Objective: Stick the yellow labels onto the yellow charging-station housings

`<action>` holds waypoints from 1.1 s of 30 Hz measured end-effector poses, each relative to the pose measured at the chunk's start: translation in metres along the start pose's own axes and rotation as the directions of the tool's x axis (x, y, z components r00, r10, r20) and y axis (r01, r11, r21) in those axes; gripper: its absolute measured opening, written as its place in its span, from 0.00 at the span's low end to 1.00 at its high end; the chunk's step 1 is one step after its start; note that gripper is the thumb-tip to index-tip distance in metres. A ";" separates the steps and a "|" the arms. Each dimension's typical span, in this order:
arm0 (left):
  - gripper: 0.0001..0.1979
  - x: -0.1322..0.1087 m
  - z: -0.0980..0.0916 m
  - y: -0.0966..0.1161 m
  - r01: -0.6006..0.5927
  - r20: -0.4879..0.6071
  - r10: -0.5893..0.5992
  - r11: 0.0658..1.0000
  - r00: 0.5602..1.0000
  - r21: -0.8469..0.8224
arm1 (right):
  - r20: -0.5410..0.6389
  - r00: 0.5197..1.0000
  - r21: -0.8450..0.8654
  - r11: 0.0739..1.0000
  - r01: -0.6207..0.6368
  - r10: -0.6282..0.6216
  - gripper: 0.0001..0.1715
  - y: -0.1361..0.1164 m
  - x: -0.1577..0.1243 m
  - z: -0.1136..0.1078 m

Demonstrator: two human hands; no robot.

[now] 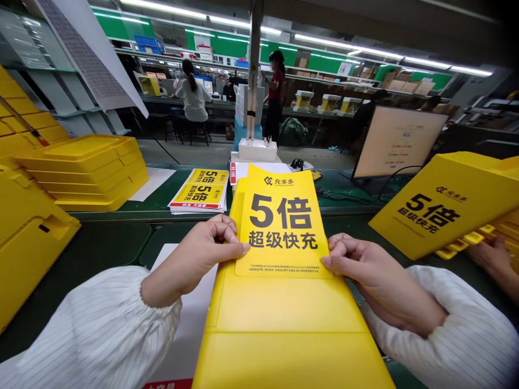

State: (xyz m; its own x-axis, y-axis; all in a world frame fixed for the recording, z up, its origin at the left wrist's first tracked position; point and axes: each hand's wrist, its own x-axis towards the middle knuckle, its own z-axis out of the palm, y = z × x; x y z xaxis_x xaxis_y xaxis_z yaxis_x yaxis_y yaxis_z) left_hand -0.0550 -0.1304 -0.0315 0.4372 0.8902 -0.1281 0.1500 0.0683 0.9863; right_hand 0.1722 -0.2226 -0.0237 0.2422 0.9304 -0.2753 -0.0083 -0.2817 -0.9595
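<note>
Left hand [203, 254] and right hand [360, 265] each pinch a lower corner of the label [281, 221] over the panel [284, 319]. Squaring its edges to the panel seems wise.

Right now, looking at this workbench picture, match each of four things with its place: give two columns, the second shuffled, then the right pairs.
Things:
1 left hand
2 right hand
3 pile of labels
4 stack of yellow covers

Places:
a far left on the table
b at the big label's right edge
c at the big label's left edge
d on the table beyond the left hand

Pairs: 1-c, 2-b, 3-d, 4-a
</note>
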 end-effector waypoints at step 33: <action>0.26 -0.013 0.009 -0.019 -0.024 -0.181 0.007 0.996 0.983 -0.091 | 0.038 0.998 0.090 0.994 -0.062 0.059 0.24 0.012 0.000 -0.005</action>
State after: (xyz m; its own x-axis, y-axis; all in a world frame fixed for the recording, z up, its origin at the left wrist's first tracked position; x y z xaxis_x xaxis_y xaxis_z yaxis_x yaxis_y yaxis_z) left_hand -0.0557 -0.1475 -0.0497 0.2704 0.9575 -0.1000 0.0580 0.0875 0.9945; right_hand 0.1773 -0.2267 -0.0350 0.2045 0.9205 -0.3330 -0.1110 -0.3162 -0.9422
